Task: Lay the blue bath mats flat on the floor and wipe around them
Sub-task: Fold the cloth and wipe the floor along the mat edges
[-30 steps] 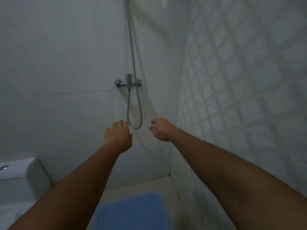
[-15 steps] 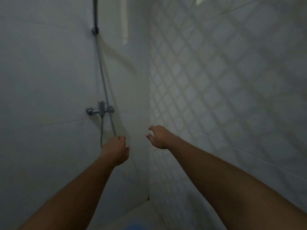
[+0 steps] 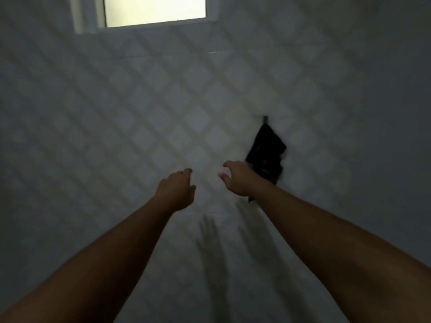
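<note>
Two hands, both empty. Left hand [image 3: 177, 190]: fingers loosely curled, holding nothing. Right hand [image 3: 236, 178]: fingers spread and hooked, reaching forward. Dark cloth [image 3: 265, 155]: hangs from a wall hook [image 3: 265, 119], just beyond and right of the right fingertips, partly behind the wrist; contact cannot be told. Tiled wall [image 3: 144, 108], diamond pattern, ahead of both hands; window [image 3: 154, 10] high above them. Blue bath mats: not in view. Step, judged: fetching a wiping cloth. Next move calls for closing the right fingers on the cloth and lifting it clear of the hook.

Home bathroom: diamond-tiled wall [image 3: 163, 108], small high window [image 3: 154, 10], hung dark cloth [image 3: 265, 152].
</note>
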